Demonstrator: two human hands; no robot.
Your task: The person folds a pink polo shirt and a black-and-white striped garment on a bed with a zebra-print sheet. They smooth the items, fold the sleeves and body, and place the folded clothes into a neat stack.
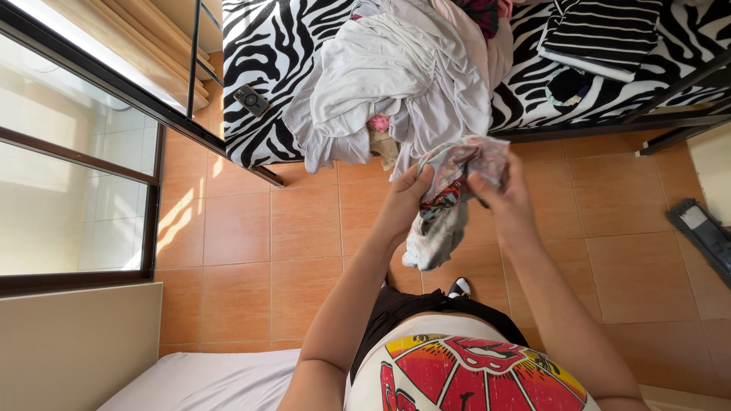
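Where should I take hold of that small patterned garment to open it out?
Probably by the top edge of the patterned garment, one hand at each end, coming from its two sides. The left hand and right hand already pinch it there, bunched, and the rest hangs free over the tiled floor.

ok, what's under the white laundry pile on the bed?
Under the white laundry pile: a zebra-print cover, with pink and beige fabric poking out at its lower edge. The rest underneath is covered.

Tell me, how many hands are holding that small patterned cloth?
2: the left hand grips the patterned cloth at its left edge, and the right hand pinches its upper right part, above the tiled floor.
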